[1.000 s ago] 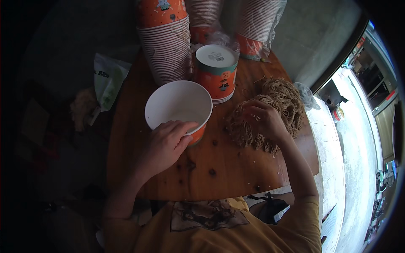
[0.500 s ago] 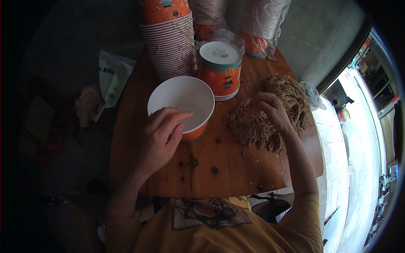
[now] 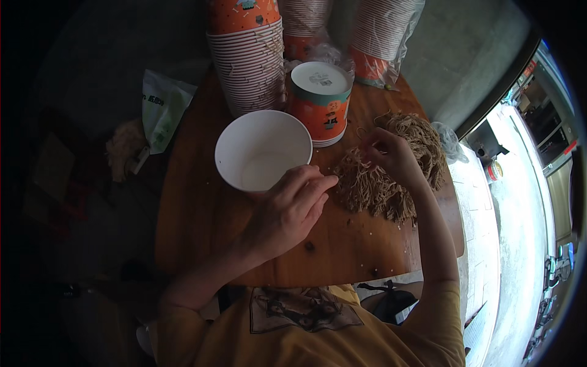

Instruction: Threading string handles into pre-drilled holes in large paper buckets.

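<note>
A white-lined paper tub (image 3: 263, 147) with an orange outside stands open side up on the table. My left hand (image 3: 287, 211) is in front of its near right rim, fingers stretched toward the right and nothing visible in them. To the right lies a tangled heap of brown twine strands (image 3: 382, 196). My right hand (image 3: 394, 160) is over the heap with its fingertips pinched together; what is between them is too small to make out. Behind the tub, an orange and green paper tub (image 3: 321, 113) sits upside down on others.
A tall stack of nested tubs (image 3: 251, 67) rises at the back left. More tubs in clear plastic (image 3: 382, 43) stand at the back right. A green-and-white bag (image 3: 165, 110) is left of the wooden table (image 3: 202, 244). White specks dot the tabletop.
My left hand has moved right from over the tub's near rim toward the twine heap. My right hand has shifted slightly and remains over the heap. The tub has stayed put.
</note>
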Action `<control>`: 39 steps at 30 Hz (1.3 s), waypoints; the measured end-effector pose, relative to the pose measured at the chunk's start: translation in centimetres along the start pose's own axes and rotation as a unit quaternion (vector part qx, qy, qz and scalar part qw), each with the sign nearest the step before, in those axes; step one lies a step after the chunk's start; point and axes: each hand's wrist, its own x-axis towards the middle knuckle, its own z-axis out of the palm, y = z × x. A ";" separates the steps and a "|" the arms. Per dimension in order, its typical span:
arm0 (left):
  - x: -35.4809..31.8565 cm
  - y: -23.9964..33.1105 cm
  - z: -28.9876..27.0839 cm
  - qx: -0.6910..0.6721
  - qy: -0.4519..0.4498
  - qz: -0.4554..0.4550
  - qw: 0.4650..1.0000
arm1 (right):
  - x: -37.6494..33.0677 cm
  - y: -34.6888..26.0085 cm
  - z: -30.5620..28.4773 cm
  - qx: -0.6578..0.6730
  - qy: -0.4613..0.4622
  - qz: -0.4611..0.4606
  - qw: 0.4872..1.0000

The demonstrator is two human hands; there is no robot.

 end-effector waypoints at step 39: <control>-3.6 1.3 -0.7 -0.330 -0.089 -0.239 0.909 | -6.9 -5.0 6.1 0.246 -0.103 0.003 0.964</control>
